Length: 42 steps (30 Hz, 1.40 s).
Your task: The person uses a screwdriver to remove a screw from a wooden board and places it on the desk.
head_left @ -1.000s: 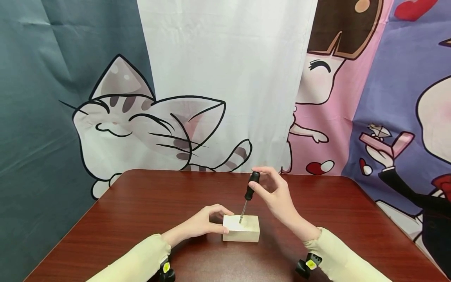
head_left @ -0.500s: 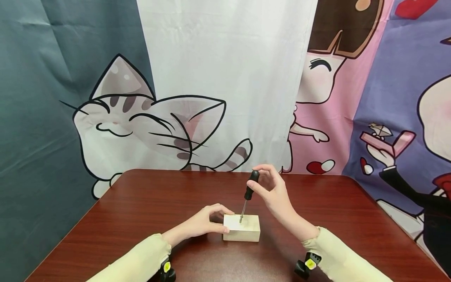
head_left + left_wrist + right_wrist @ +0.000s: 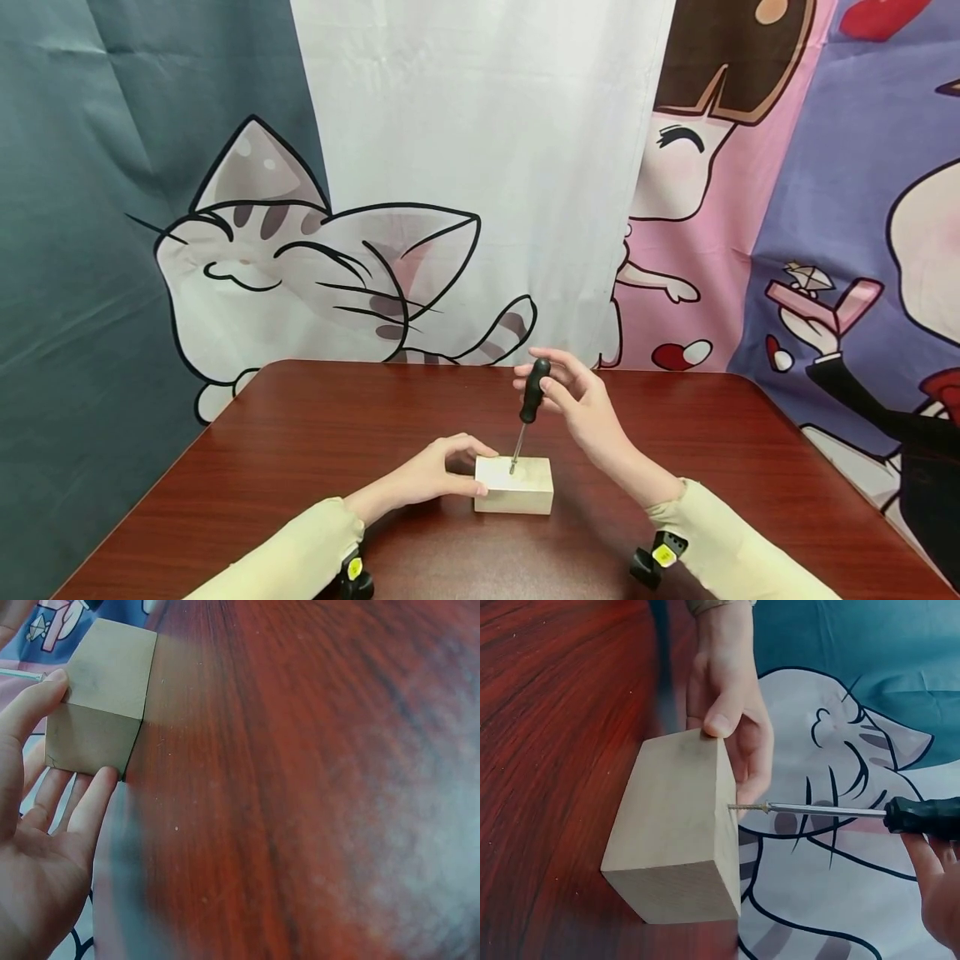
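A pale wooden block (image 3: 525, 496) lies on the table in the head view. My left hand (image 3: 431, 475) grips its left end, thumb on the near side and fingers around the far side and end. Partly sunk in the block's top is a screw (image 3: 748, 807), its threads still showing in the right wrist view. The tip of a black-handled screwdriver (image 3: 534, 392) meets the screw head, and the tool leans slightly right. My right hand (image 3: 588, 408) holds the handle between thumb and fingers, the index finger extended past its top.
A dark red-brown wooden table (image 3: 360, 408) bears the block. Behind it hangs a printed cloth (image 3: 480, 125) with cartoon figures. Small black devices (image 3: 356, 575) are strapped to both wrists.
My right hand's fingers have shifted around the screwdriver handle, with several fingertips now showing on its left and the thumb further right. Left hand and block have stayed put.
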Available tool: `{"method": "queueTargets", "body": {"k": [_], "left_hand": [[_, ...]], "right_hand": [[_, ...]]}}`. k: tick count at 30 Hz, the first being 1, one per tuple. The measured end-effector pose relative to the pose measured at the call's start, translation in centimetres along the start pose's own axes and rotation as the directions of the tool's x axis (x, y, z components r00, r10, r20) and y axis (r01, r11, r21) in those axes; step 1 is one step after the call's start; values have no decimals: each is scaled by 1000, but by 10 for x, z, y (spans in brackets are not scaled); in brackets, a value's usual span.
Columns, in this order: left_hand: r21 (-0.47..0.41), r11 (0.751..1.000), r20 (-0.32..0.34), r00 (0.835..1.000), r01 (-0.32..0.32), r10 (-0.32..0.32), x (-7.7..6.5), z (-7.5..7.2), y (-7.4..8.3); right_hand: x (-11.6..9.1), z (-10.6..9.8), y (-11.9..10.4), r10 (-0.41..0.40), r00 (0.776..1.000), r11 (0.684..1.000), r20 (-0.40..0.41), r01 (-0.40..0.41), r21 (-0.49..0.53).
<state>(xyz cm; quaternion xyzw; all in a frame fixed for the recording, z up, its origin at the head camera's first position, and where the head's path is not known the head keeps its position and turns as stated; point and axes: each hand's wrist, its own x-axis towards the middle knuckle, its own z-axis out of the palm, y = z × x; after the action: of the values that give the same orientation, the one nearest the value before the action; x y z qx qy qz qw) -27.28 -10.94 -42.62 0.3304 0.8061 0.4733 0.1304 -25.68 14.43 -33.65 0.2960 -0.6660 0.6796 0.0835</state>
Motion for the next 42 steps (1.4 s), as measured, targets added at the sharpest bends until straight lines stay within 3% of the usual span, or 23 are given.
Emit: {"method": "queueTargets", "body": {"k": [7,11,15,22,31,42], "left_hand": [[-3,1000,-1,1000,-10,10,0,0,-1],[-7,1000,0,1000,-11,11,0,0,-1],[-3,1000,-1,1000,-9,9,0,0,-2],[-4,1000,3,1000,-1,1,0,1,-2],[1,1000,-1,1000,-14,14,0,0,1],[-7,1000,5,1000,-3,3,0,0,1]], "right_hand": [[-3,6,1,42,992,992,-121,-56,-113],[-3,6,-1,75,986,990,-147,-92,-111],[-3,5,-2,78,989,991,-124,-91,-102],[-3,2,0,15,1000,999,-19,-16,-30],[-2,5,0,38,992,996,-116,-47,-76],[-1,1,-2,25,1000,1000,4,-25,-15]]}}
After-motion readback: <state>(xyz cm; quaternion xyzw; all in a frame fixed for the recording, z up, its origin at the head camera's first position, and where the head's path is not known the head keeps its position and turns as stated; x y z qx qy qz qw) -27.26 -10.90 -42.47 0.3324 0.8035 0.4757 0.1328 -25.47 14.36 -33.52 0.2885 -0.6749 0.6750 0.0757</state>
